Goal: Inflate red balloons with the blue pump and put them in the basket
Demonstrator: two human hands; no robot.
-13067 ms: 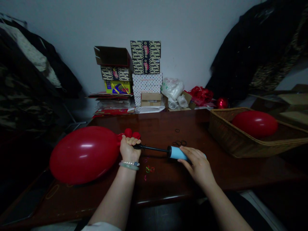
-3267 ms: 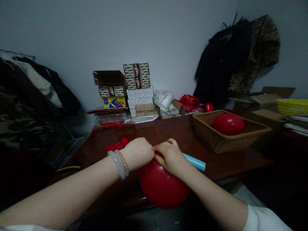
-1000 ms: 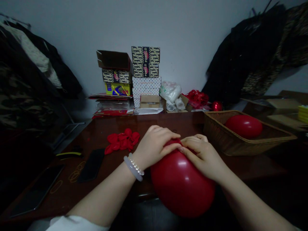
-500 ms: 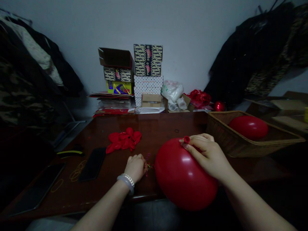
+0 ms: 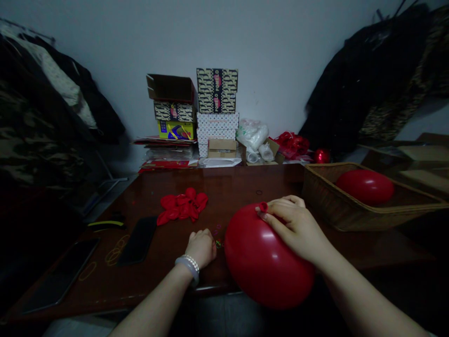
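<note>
Red and glossy, the inflated balloon (image 5: 270, 267) bulges right of lower centre in the frame, overlapping the near edge of the bench (image 5: 228, 182) in my view. The right hand (image 5: 297, 228) is at its top: that grip pinches the balloon's neck between thumb and fingers, the rolled mouth (image 5: 264, 206) poking up. Just left of the balloon, the left hand (image 5: 201, 248) is low at the bench, fingers curled and a bracelet pair (image 5: 190, 267) at the wrist; its fingertips are turned away from me, so I cannot tell whether that grip pinches anything. Small coloured bands (image 5: 218, 244) lie right beside it. At lower left I make out two dark flat devices (image 5: 138, 241), with yellowish bands (image 5: 112, 256) between them. Farther back, left of centre, limp red balloons (image 5: 182, 206) lie heaped. At the right of the frame I have a wicker basket (image 5: 358, 217) with another red balloon (image 5: 366, 186) inside. Behind the bench stand cartons (image 5: 217, 91), stacked, beside a translucent plastic bag (image 5: 252, 134), before the pale wall (image 5: 273, 51), and a dark jacket (image 5: 340, 89) hangs at upper right.
</note>
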